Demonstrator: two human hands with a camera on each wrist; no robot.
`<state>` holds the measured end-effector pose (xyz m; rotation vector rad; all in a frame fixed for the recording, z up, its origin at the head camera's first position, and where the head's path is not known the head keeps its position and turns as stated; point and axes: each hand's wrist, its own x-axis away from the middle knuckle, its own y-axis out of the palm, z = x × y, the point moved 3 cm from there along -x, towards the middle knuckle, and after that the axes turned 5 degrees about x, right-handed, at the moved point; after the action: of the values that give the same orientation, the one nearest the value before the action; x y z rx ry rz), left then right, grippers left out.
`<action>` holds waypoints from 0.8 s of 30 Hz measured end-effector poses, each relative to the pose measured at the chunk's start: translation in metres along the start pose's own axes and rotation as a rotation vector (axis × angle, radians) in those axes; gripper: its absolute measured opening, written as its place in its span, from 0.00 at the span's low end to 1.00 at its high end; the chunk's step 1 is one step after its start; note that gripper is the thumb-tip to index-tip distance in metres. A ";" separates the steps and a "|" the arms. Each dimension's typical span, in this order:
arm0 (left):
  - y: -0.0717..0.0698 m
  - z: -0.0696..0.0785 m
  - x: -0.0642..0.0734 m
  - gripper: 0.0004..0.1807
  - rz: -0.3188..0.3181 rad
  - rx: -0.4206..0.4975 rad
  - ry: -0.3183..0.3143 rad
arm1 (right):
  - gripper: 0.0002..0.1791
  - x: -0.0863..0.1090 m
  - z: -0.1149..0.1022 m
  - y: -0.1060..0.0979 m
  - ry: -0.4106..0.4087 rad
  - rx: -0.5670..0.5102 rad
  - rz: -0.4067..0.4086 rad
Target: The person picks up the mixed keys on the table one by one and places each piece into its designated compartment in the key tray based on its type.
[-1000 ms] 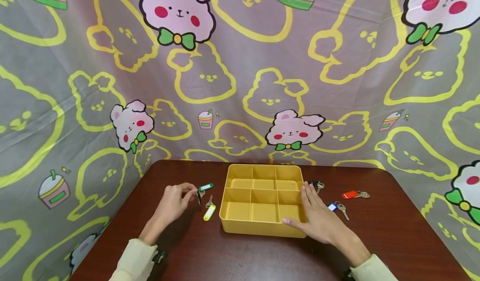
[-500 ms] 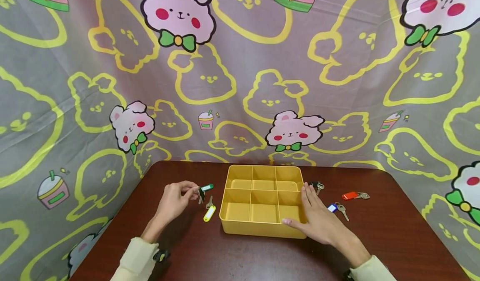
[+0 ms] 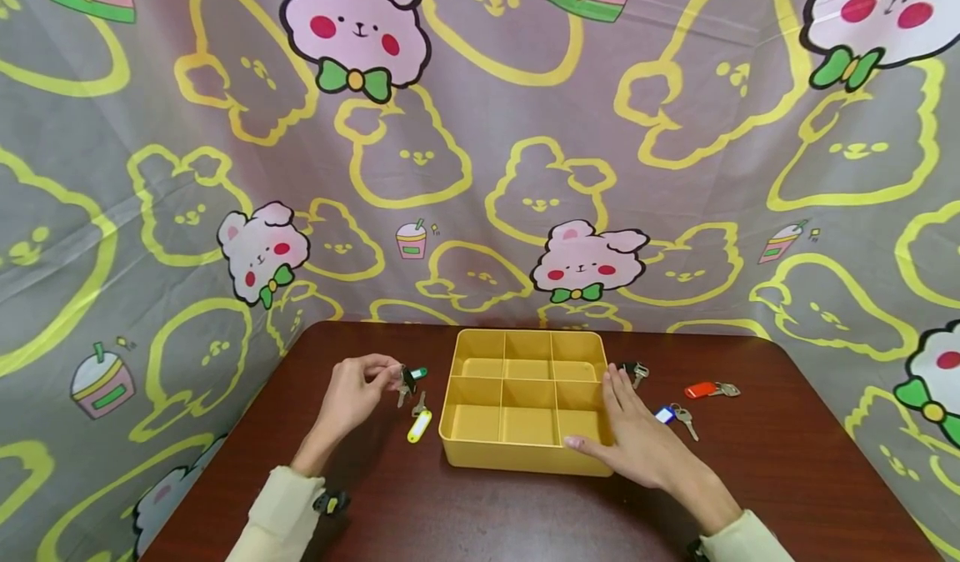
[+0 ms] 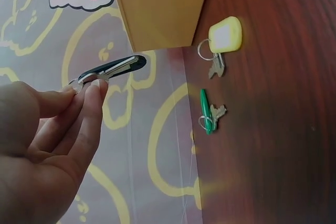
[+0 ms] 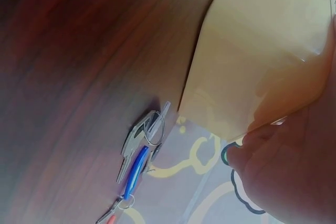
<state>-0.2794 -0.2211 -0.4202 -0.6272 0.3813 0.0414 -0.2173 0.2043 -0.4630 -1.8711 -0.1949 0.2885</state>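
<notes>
My left hand [image 3: 352,391] pinches the ring of a key with a black tag [image 4: 137,63] between thumb and fingertips, and the key hangs over the table left of the box. A yellow box [image 3: 529,455] with several square compartments stands at mid-table. My right hand [image 3: 641,437] rests on its near right corner, fingers straight along the right side and thumb at the front rim. Below the left hand lie a key with a yellow tag [image 3: 419,427] and a key with a green tag [image 4: 206,111], which is partly hidden in the head view.
Right of the box lie a key with a blue tag [image 3: 665,414], a key with a red tag [image 3: 701,390] and a dark-tagged key [image 3: 640,373] close to the box wall. A patterned curtain [image 3: 480,170] borders the brown table [image 3: 510,516] at the back and sides.
My left hand has raised the black-tagged key slightly and shifted it a little right, so it now overlaps the green tag in the head view. The right hand and box have stayed put.
</notes>
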 end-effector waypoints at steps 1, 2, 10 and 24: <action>0.000 0.000 -0.001 0.05 0.005 0.008 -0.001 | 0.67 0.000 0.000 0.000 0.001 -0.002 0.000; 0.001 0.000 -0.002 0.05 0.007 0.022 -0.007 | 0.67 0.000 0.001 0.000 0.000 -0.002 -0.001; 0.007 -0.003 -0.009 0.06 -0.001 0.172 -0.088 | 0.67 0.000 0.001 0.001 -0.005 -0.001 0.007; 0.015 0.004 -0.019 0.07 0.002 0.286 -0.144 | 0.67 0.000 0.002 0.000 -0.019 0.003 0.034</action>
<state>-0.2984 -0.2057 -0.4187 -0.3383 0.2424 0.0334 -0.2182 0.2054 -0.4638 -1.8704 -0.1763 0.3299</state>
